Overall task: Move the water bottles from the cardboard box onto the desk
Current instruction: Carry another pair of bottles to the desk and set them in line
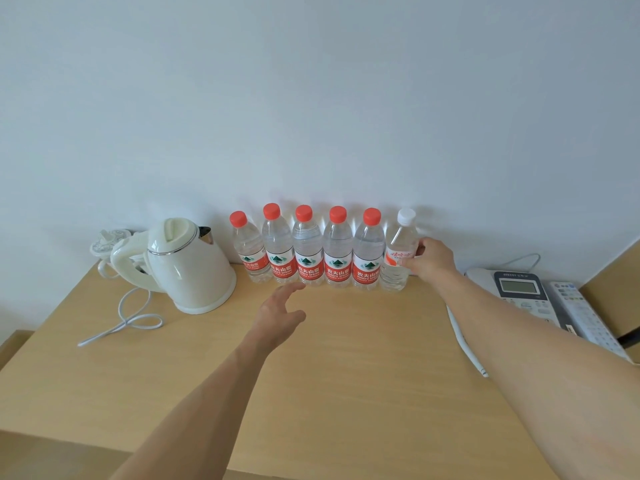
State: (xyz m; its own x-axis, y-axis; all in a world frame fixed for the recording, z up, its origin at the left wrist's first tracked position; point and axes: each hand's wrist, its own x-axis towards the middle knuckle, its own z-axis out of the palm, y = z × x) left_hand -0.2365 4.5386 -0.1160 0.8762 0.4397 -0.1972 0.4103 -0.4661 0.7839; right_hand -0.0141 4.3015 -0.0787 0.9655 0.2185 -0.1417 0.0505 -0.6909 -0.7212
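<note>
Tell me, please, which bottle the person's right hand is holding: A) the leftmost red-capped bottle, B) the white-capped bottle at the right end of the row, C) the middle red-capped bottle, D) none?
B: the right hand grips the white-capped bottle at the row's right end, while the left hand hovers open.

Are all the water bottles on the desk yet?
Nearly. Five red-capped bottles stand in a row on the desk by the wall. The right hand grips the white-capped bottle, standing at the row's end. The left hand hovers open. The box isn't in view.
</note>
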